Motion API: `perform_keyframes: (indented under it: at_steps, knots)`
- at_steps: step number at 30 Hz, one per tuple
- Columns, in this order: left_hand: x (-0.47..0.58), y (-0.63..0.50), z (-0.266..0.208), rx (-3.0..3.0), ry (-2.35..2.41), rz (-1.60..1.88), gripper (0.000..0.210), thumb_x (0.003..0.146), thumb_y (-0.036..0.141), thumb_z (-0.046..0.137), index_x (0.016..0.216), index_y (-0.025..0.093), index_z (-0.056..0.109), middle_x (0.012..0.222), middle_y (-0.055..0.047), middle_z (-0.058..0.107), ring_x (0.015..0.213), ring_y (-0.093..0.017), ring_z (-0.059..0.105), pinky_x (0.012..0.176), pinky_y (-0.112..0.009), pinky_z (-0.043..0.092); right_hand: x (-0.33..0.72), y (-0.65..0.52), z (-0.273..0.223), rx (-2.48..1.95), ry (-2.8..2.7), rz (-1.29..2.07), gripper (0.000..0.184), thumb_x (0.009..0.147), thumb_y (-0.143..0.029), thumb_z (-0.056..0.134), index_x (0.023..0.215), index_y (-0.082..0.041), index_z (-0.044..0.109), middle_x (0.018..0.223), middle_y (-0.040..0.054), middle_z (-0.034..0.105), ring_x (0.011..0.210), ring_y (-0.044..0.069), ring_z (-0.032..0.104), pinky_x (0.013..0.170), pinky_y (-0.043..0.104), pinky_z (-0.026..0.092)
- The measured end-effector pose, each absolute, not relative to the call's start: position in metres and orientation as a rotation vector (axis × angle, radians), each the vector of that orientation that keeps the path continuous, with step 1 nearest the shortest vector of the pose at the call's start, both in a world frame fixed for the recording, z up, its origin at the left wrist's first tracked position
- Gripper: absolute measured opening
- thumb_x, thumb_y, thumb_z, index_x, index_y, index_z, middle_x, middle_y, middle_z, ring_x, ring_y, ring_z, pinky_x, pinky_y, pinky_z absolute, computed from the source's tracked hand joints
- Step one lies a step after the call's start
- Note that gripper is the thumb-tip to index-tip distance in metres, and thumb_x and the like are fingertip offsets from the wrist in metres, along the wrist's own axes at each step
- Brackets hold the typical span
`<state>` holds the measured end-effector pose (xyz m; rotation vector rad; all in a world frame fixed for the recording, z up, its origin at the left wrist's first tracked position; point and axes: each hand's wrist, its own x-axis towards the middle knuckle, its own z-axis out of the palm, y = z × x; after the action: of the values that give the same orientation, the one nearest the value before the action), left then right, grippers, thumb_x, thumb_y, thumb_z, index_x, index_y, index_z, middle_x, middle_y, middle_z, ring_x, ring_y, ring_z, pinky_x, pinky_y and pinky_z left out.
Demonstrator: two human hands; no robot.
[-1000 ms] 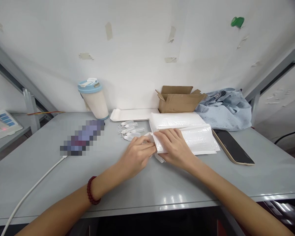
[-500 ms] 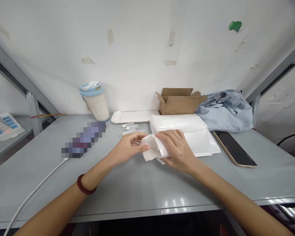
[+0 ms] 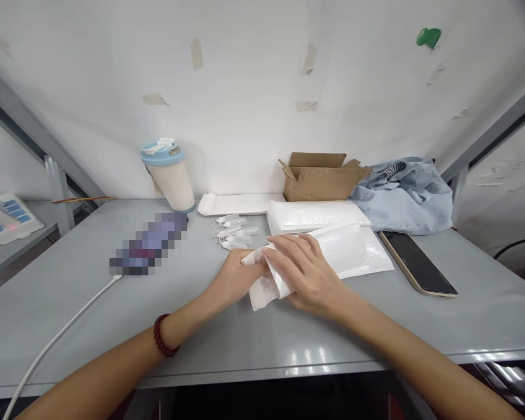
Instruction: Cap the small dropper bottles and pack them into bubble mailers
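A white bubble mailer (image 3: 263, 291) is held between my hands above the grey table. My right hand (image 3: 312, 277) is closed on it near the open end, fingers over its top. At the mouth, my left hand (image 3: 236, 273) has its thumb inside and grips the edge; the other fingertips are hidden. More white bubble mailers (image 3: 315, 216) lie stacked flat just behind my right hand. Several small clear plastic bottles or vials with white loops (image 3: 238, 240) rest on the table beyond my left hand.
Along the wall stand a blue-lidded tumbler (image 3: 170, 178), a long white packet (image 3: 245, 204), an open cardboard box (image 3: 324, 182) and a bunched light-blue cloth (image 3: 405, 201). A phone (image 3: 417, 262) lies at right. A pixelated device (image 3: 151, 242) with a white cable (image 3: 65, 332) lies at left.
My left hand has moved its thumb further into the mailer's mouth and closed on the edge. The open end now tilts downward, and more of the small bottles show.
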<state>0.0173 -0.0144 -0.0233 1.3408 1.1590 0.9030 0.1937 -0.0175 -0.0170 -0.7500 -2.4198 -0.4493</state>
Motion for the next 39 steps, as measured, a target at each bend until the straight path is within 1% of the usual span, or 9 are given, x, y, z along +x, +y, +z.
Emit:
perform_keyframes:
  at_steps: [2,5,11,14,18,23,33,36,39]
  knots:
    - [0.018,-0.013,-0.024,1.169,1.118,0.938,0.018,0.078,0.035,0.062,0.071,0.018,0.058,0.066,0.003,0.059,0.064,-0.014,0.055,0.058,-0.026,0.043,0.193,-0.019,-0.018,-0.748,-2.381,-0.581,0.047,0.078,-0.001,0.044,0.124,-0.011,0.048,0.128,0.0199,0.054,0.122,0.03,0.047,0.097,0.049,0.035]
    - [0.019,-0.01,-0.025,0.965,1.026,0.967,0.022,0.078,0.036,0.063,0.092,0.019,0.063,0.083,-0.002,0.067,0.075,-0.018,0.062,0.068,-0.03,0.049,0.193,-0.02,-0.019,-0.744,-2.319,-0.734,0.04,0.084,-0.002,0.044,0.121,-0.012,0.052,0.123,0.0179,0.06,0.12,0.029,0.051,0.096,0.05,0.035]
    - [0.019,-0.018,-0.027,1.18,1.11,1.147,0.048,0.09,0.051,0.041,0.057,0.018,0.052,0.054,-0.001,0.053,0.055,-0.015,0.052,0.057,-0.03,0.044,0.199,-0.013,-0.019,-0.763,-2.3,-0.732,0.029,0.086,-0.002,0.045,0.107,-0.014,0.061,0.107,0.0116,0.068,0.102,0.023,0.062,0.093,0.047,0.037]
    - [0.017,-0.026,-0.029,1.635,1.142,1.35,0.047,0.096,0.04,0.029,0.061,0.018,0.052,0.059,-0.002,0.053,0.06,-0.015,0.051,0.062,-0.031,0.044,0.201,-0.012,-0.018,-0.772,-2.271,-0.745,0.029,0.086,-0.003,0.045,0.106,-0.015,0.061,0.106,0.0107,0.069,0.101,0.023,0.062,0.093,0.047,0.037]
    - [0.017,-0.028,-0.033,2.282,1.017,1.59,0.014,0.09,0.019,0.043,0.094,0.018,0.057,0.089,-0.008,0.06,0.084,-0.019,0.056,0.075,-0.034,0.048,0.202,-0.014,-0.014,-0.747,-2.254,-0.78,0.025,0.087,-0.004,0.043,0.094,-0.018,0.062,0.104,0.0093,0.07,0.1,0.021,0.063,0.093,0.045,0.038]
    - [0.022,-0.021,-0.042,2.619,1.088,1.55,0.037,0.084,0.006,0.053,0.119,0.018,0.051,0.115,-0.015,0.051,0.103,-0.023,0.051,0.077,-0.035,0.05,0.203,-0.019,-0.01,-0.639,-2.174,-0.819,0.026,0.083,-0.003,0.044,0.066,-0.02,0.052,0.093,0.006,0.072,0.093,0.018,0.065,0.087,0.042,0.043]
    - [0.024,-0.026,-0.036,2.383,0.871,1.593,0.026,0.088,0.004,0.047,0.106,0.018,0.059,0.096,-0.008,0.063,0.086,-0.016,0.058,0.075,-0.03,0.049,0.201,-0.032,-0.001,-0.55,-1.968,-0.964,0.021,0.085,-0.011,0.052,0.073,-0.025,0.062,0.071,-0.0042,0.071,0.083,0.016,0.065,0.09,0.044,0.034]
    - [0.028,-0.033,-0.031,2.159,0.895,1.427,0.014,0.09,0.011,0.048,0.087,0.016,0.061,0.081,-0.004,0.062,0.074,-0.013,0.057,0.066,-0.026,0.047,0.201,-0.031,-0.004,-0.554,-1.944,-0.953,0.019,0.084,-0.013,0.053,0.084,-0.027,0.066,0.079,-0.0039,0.072,0.082,0.017,0.064,0.094,0.046,0.032]
    - [0.033,-0.037,-0.027,1.838,1.014,1.129,0.029,0.09,0.028,0.051,0.064,0.017,0.052,0.058,0.003,0.051,0.054,-0.01,0.048,0.052,-0.023,0.04,0.201,-0.024,-0.008,-0.565,-1.906,-0.948,0.016,0.082,-0.012,0.057,0.088,-0.024,0.066,0.078,-0.0033,0.071,0.083,0.017,0.063,0.096,0.045,0.031]
